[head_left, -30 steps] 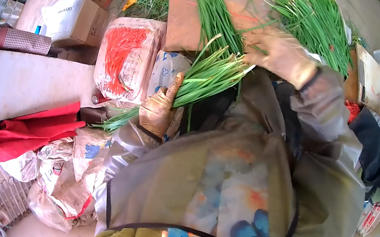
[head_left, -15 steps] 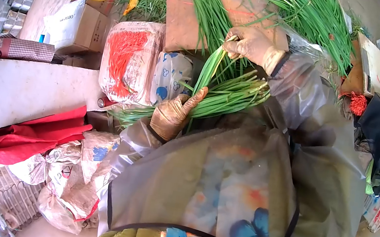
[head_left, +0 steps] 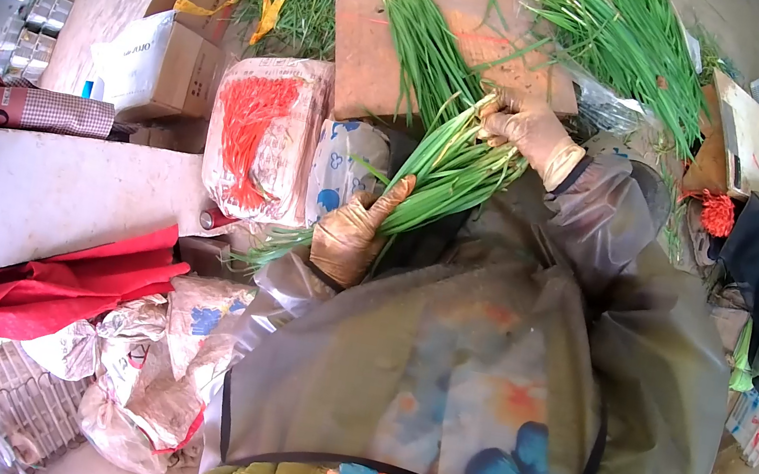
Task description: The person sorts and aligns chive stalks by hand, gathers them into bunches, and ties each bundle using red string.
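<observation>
A bunch of green chives lies slantwise in front of my body, its pale cut ends toward the upper right. My left hand, in a tan glove, wraps around the lower part of the bunch, thumb on top. Leaf tips stick out on its left side. At the pale ends, my right hand, gloved too, has its fingers closed on the stalks. Just beyond, a loose pile of chives rests on a brown board.
Red ties lie on a wrapped bundle at left, next to a blue-patterned cushion. A larger heap of chives sits at upper right. Cardboard boxes, a white tabletop and red cloth are on the left.
My right hand has moved slightly right and down, bringing its stalks against the bunch at the pale ends. The bunch now tilts more steeply upward. My left hand keeps its hold.
</observation>
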`<state>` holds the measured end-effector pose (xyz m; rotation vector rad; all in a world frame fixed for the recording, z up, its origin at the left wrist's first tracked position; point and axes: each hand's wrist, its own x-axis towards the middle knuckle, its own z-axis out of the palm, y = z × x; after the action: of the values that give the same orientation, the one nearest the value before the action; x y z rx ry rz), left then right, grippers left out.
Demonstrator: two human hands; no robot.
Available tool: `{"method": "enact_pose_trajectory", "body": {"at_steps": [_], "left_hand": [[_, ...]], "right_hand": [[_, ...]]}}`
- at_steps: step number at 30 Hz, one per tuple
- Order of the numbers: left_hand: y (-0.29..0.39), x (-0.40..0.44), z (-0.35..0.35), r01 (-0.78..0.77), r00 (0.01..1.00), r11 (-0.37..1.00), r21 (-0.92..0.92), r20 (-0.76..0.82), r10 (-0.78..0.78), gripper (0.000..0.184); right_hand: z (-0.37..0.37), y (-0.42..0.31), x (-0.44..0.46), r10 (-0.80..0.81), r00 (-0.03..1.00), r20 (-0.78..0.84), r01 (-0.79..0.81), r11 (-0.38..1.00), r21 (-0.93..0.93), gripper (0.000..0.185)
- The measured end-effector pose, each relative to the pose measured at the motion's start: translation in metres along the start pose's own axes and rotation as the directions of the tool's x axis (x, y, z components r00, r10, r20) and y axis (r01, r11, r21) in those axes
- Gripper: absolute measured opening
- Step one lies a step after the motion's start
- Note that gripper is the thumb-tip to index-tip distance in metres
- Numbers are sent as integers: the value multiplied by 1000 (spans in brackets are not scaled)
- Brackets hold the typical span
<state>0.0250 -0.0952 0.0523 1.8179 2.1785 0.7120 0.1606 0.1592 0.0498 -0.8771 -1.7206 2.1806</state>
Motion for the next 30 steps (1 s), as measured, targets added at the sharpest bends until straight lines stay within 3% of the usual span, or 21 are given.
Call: {"method": "enact_pose_trajectory", "body": {"at_steps": [5, 7, 8, 9, 10, 11, 12, 13, 15, 19, 21, 23, 27, 29, 30], "left_hand": [[-4, 2, 1, -15, 1000, 1000, 24, -1, 15, 74], [-13, 0, 11, -109, 988, 992, 57, -106, 115, 72], [-15, -1, 8, -149, 981, 973, 179, -101, 168, 67], [-8, -1, 13, -88, 946, 874, 478, -234, 223, 48], [-13, 1, 21, 17, 877, 667, 745, -332, 348, 43], [-15, 0, 29, 125, 838, 558, 820, -388, 384, 50], [-16, -3, 18, -56, 914, 726, 686, -258, 314, 56], [-12, 0, 14, -56, 918, 750, 659, -262, 298, 61], [1, 1, -5, -64, 960, 696, 715, -145, 238, 63], [-8, 3, 8, -103, 986, 745, 659, -32, 165, 65], [-5, 5, 9, -103, 991, 793, 601, -3, 131, 65], [3, 12, 9, -125, 979, 647, 752, -12, 203, 68], [1, 23, 13, -188, 982, 674, 714, 133, 134, 71], [3, 28, 15, -176, 984, 740, 649, 141, 110, 74], [2, 31, 15, -168, 985, 742, 650, 141, 100, 74]], "right_hand": [[-5, -5, 7, 19, 984, 179, 6, 990, -138, 12], [-2, -9, 9, -22, 987, 162, 76, 939, -335, 16], [-8, -1, 17, -26, 977, 213, 113, 906, -408, 19], [-10, 11, 23, -93, 961, 259, 149, 968, -203, 20], [-3, 1, 20, -143, 957, 253, 215, 935, -283, 21], [-5, 12, 27, -146, 967, 211, 210, 922, -326, 17], [-7, 23, 36, -148, 975, 169, 201, 907, -369, 14], [6, 3, 27, -22, 995, 102, 58, 930, -364, 12], [5, 18, 33, -90, 988, 125, 119, 962, -245, 13], [5, 31, 28, -53, 995, 90, 54, 998, -11, 9], [1, 31, 29, 108, 985, 134, -114, 993, 33, 9], [-11, 26, 25, 183, 970, 159, -191, 981, 43, 11], [-30, 5, 16, 178, 966, 188, -210, 964, 164, 14], [-46, 14, 18, 110, 960, 259, -188, 935, 300, 19], [-62, 30, 22, 56, 953, 296, -201, 850, 487, 20]]}}
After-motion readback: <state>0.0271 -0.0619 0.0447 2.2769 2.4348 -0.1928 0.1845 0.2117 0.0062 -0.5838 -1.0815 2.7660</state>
